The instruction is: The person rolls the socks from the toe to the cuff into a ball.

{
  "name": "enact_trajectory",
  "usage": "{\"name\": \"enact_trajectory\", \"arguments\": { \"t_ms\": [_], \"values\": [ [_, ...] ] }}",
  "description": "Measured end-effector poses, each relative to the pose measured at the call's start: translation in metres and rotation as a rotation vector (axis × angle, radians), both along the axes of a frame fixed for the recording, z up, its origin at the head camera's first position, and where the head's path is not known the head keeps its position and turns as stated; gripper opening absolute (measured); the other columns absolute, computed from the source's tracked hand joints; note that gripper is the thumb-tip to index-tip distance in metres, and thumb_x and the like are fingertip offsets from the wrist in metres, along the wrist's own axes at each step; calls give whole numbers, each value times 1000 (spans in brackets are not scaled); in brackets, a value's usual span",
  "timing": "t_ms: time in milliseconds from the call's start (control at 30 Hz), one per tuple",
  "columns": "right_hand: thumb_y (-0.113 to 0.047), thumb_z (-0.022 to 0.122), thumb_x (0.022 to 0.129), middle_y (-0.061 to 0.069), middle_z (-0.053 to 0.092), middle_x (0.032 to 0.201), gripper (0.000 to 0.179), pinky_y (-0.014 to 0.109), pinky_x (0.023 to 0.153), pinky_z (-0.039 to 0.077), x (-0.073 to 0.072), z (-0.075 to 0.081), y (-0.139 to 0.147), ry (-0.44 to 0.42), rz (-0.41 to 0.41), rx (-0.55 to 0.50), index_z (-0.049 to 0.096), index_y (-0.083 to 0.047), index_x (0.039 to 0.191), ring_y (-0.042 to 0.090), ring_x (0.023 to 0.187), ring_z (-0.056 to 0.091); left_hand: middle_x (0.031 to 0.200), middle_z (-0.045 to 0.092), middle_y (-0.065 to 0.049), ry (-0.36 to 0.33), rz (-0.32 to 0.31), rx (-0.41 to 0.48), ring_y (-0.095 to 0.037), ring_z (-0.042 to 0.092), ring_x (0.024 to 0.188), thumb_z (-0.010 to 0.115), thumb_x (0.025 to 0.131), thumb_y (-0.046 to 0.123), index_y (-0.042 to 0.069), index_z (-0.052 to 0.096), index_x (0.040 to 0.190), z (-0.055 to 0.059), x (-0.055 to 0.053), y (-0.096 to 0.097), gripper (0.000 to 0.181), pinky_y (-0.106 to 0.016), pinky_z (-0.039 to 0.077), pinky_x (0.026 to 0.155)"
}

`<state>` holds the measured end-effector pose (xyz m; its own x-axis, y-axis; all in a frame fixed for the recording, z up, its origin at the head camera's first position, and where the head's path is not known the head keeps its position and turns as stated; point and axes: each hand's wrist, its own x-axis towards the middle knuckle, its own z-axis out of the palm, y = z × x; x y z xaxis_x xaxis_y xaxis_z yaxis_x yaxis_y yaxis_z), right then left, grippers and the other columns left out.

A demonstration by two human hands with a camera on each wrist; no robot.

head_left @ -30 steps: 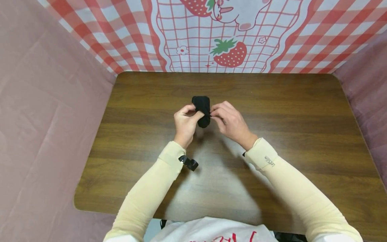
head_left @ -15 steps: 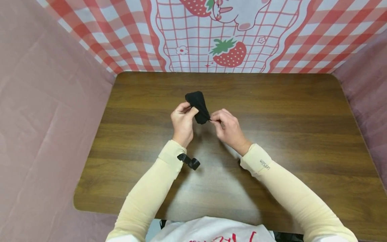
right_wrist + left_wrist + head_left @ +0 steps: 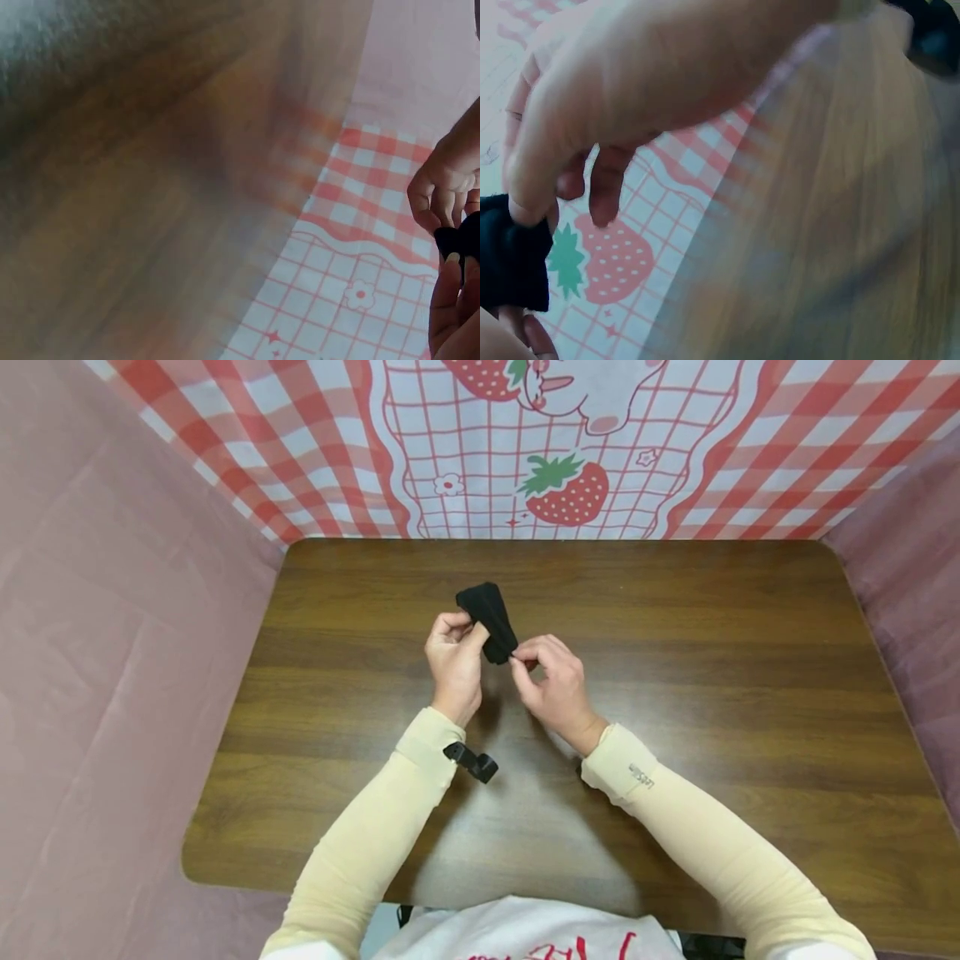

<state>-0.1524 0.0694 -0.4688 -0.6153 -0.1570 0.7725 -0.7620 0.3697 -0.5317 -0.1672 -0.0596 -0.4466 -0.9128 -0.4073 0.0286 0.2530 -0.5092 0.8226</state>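
Note:
A small, folded piece of black cloth [image 3: 486, 610] is held above the table, its far end leaning left. My left hand [image 3: 454, 670] pinches its left side between thumb and fingers. At the near right corner, my right hand [image 3: 553, 685] pinches the edge with thumb and fingertips. In the left wrist view, the left thumb lies over the black cloth [image 3: 510, 259] at the left border. Both hands meet at the cloth [image 3: 448, 241] at the right border of the right wrist view. What kind of cloth article it is, I cannot tell.
Beneath the hands is a brown wood-grain table [image 3: 712, 635]. A red-and-white checked curtain [image 3: 300, 460] with strawberries hangs behind it, with pink cloth [image 3: 90, 652] at the sides. A black strap mount [image 3: 472, 763] sticks out from the left wrist.
The cloth's far end has swung left, so it now slants. My right hand has shifted left and a little nearer the body, staying at the cloth's near right corner.

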Motion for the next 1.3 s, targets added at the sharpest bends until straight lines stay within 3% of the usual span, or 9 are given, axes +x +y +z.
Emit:
{"name": "enact_trajectory", "arguments": {
  "t_ms": [300, 500, 567, 667, 933, 1300],
  "values": [
    [9, 64, 78, 12, 63, 74, 8, 34, 63, 47, -8, 10, 2, 9, -76, -50, 65, 2, 80, 24, 66, 58, 85, 63, -3, 42, -188, -21, -11, 62, 78, 63, 77, -19, 8, 55, 84, 7, 2, -12, 29, -24, 48, 71],
    [12, 66, 76, 12, 64, 75, 10, 26, 65, 45, -12, 17, 8, 4, -98, -78, 66, 3, 80, 24, 65, 58, 89, 58, -4, 79, -243, -64, -14, 62, 81, 67, 76, -21, 8, 52, 87, 6, 3, -14, 35, -26, 51, 75],
    [13, 67, 76, 11, 64, 76, 11, 24, 66, 44, -13, 19, 10, 5, -96, -81, 66, 3, 80, 24, 65, 57, 88, 58, -3, 100, -233, -87, -14, 61, 81, 69, 76, -20, 8, 52, 85, 5, 3, -13, 34, -26, 51, 74],
    [12, 67, 77, 10, 65, 77, 11, 23, 67, 44, -13, 20, 12, -1, -87, -78, 67, 3, 81, 23, 66, 58, 82, 58, -2, 114, -169, -112, -12, 59, 75, 71, 74, -19, 7, 54, 80, 4, 3, -10, 32, -25, 51, 70],
    [7, 64, 80, 11, 66, 77, 6, 27, 67, 46, -7, 18, 12, 6, -64, -38, 66, 2, 80, 24, 69, 59, 72, 57, -2, 83, -9, -110, -9, 56, 62, 73, 69, -19, 10, 58, 69, 4, 1, -4, 33, -23, 49, 62],
    [8, 63, 80, 12, 66, 76, 6, 35, 65, 50, 2, 8, 4, 74, -13, -14, 64, 2, 77, 26, 69, 60, 71, 58, -1, 50, 55, -112, -10, 56, 61, 67, 68, -20, 13, 57, 66, 1, -2, -2, 35, -24, 49, 60]
  ]
}}
